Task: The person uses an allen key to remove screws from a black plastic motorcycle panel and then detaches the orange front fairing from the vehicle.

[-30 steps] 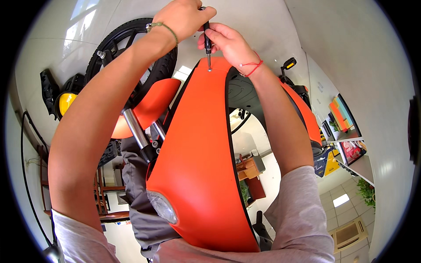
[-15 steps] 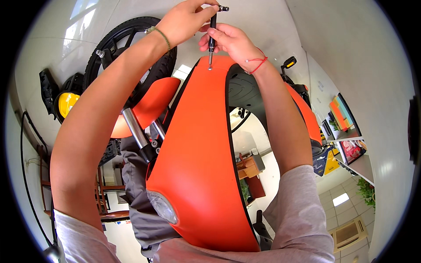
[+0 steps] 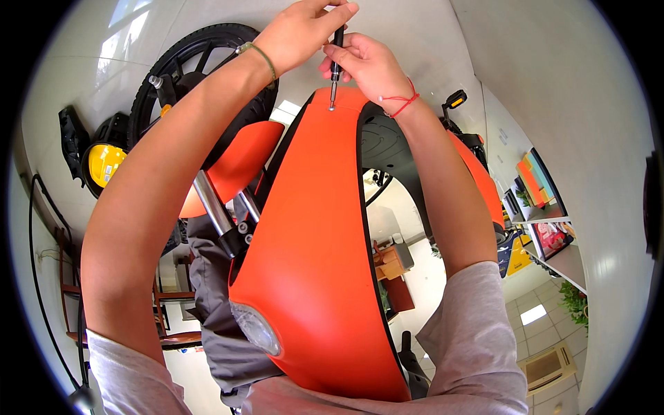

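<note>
Orange and smooth, a long curved panel [image 3: 311,256] has its narrow end away from the wearer and its broad end near. At the panel's far end, a black-handled screwdriver [image 3: 336,68] stands nearly upright, its silver shaft reaching down to a small screw [image 3: 331,108] in the panel. The right hand [image 3: 364,63], wearing a red bracelet [image 3: 398,100], has its grip closed around the lower handle, just above the panel's far end. The left hand [image 3: 301,38] bends over the handle's top; its thumb hides that part, so I cannot tell how tight this grip is. A clear lens [image 3: 256,328] sits in the panel's near left side. Left of the panel are a silver tube [image 3: 216,207], an orange mudguard [image 3: 245,152] and a black wheel [image 3: 214,30].
</note>
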A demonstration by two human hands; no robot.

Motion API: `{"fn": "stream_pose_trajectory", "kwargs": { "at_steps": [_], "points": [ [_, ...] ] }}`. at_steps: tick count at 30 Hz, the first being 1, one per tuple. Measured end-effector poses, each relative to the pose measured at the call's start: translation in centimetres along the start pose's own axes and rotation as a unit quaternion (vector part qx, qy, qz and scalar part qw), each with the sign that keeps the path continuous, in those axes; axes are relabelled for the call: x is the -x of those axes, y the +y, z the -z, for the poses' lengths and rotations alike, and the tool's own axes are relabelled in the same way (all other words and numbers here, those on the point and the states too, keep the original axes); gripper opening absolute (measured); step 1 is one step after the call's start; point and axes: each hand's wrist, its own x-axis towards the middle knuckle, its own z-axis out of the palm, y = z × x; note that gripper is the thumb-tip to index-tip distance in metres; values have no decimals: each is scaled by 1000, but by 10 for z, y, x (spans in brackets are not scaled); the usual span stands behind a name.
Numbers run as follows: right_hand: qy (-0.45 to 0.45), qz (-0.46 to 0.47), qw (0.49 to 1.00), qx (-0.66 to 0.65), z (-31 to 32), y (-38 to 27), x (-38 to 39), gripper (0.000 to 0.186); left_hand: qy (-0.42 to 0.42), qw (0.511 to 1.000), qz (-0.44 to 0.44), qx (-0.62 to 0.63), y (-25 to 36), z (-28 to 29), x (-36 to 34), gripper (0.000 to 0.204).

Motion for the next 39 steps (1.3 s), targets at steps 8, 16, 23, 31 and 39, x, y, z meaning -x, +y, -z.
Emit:
{"fn": "stream_pose_trajectory", "kwargs": {
  "at_steps": [8, 16, 23, 31, 39],
  "points": [
    [35, 58, 998, -17, -6, 14, -2, 23, -50, 993, -1, 109, -22, 9, -6, 30],
    [-44, 24, 998, -28, 5, -3, 3, 24, -170, 975, 8, 145, -6, 25, -8, 32],
    [-87, 42, 995, -35, 8, -4, 3, 26, -208, 912, 114, 336, 8, 36, 5, 26],
    [-90, 40, 993, -70, -5, -1, 1, 29, -64, 995, 21, 67, -17, 24, -14, 29],
    [136, 80, 987, -30, -39, 19, 16, 22, 116, 985, 78, -104, -12, -1, -13, 37]
  ]
}}
